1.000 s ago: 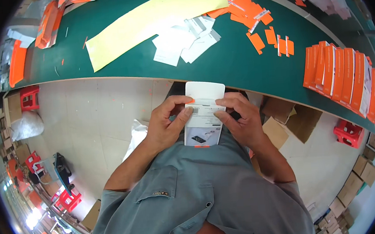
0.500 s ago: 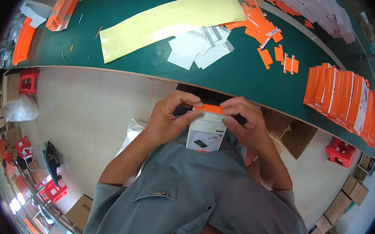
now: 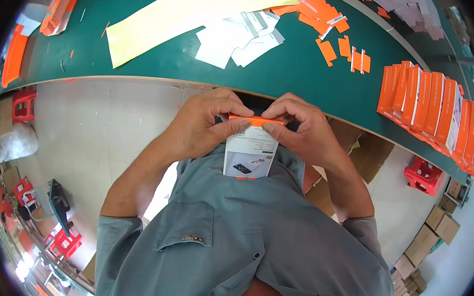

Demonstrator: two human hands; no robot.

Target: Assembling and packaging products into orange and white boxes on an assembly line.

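A small white product box (image 3: 249,155) with an orange top end and a printed picture of a dark device stands upright against my body, below the table edge. My left hand (image 3: 212,119) pinches its top left corner between thumb and fingers. At the top right corner my right hand (image 3: 299,121) grips it the same way, thumb on the near face and fingers over the orange end. The far side of the box is hidden.
On the green table (image 3: 159,79) lie a long yellow sheet (image 3: 182,18), white cards (image 3: 239,36) and loose orange pieces (image 3: 315,8). A row of orange boxes (image 3: 420,103) stands at the right. Red stools (image 3: 424,176) and cardboard boxes (image 3: 425,244) are on the floor.
Both hands and the box sit slightly higher and further left in view, and the whole table scene has shifted up and left too. My fingers have come closer together along the orange end.
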